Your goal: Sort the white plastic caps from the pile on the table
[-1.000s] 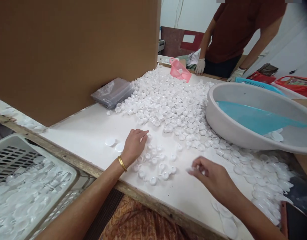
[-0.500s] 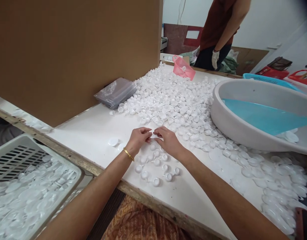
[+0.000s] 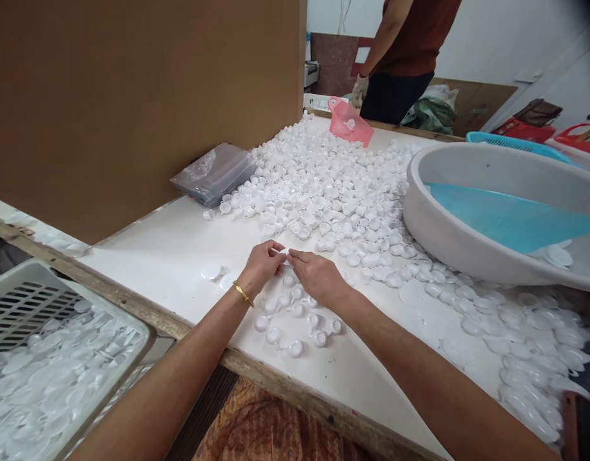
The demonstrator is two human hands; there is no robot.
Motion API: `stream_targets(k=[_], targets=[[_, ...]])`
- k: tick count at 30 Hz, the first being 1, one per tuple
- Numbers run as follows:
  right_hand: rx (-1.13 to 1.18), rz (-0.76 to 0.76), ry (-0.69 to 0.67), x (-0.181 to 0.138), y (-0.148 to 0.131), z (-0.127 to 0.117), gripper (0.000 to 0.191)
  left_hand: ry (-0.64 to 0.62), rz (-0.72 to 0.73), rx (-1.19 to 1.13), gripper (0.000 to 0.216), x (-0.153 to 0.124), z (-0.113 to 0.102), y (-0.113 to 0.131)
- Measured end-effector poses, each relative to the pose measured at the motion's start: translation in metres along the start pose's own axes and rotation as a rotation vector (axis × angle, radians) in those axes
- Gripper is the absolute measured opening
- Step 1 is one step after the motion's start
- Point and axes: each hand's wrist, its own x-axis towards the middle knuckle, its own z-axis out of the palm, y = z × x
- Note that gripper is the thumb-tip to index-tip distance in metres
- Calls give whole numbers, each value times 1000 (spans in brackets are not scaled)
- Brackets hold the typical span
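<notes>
A small white plastic piece (image 3: 286, 253) is pinched between my two hands over the middle of the white table. My left hand (image 3: 265, 261), with a gold bangle at its wrist, closes its fingers on the left side of the piece. Against its right side press the fingers of my right hand (image 3: 315, 274). The fingers cover much of the piece, so its exact shape is hidden. Just below my hands lies a loose group of small round white plastic pieces (image 3: 296, 312). Two flat white discs (image 3: 211, 273) rest left of my left wrist.
A big heap of white plastic pieces (image 3: 324, 179) spreads beyond my hands. A grey tub (image 3: 420, 218) stands right, a pink scoop (image 3: 347, 125) behind. At left are a plastic-wrapped pack (image 3: 215, 173), a cardboard sheet (image 3: 146, 115) and a filled basket (image 3: 31, 301). A co-worker (image 3: 400, 64) stands behind.
My hands have come closer together, and my right fingers now press against the white piece. The co-worker's gloved hand has shifted left. The whole view has shifted slightly.
</notes>
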Motion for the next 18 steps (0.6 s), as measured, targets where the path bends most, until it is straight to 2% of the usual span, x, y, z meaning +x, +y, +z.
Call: stream_targets(k=[7,11,18], targets=[[67,37,-22,-2,1,-11,35,-106,-83,36,10,3,-2,13],[61,2,-13,-4,3,-16,34,-124,-54,45,9,0,-2,8],[-10,-39,-29,-15,7,-7,41,-155,-19,79,8,0,-1,0]])
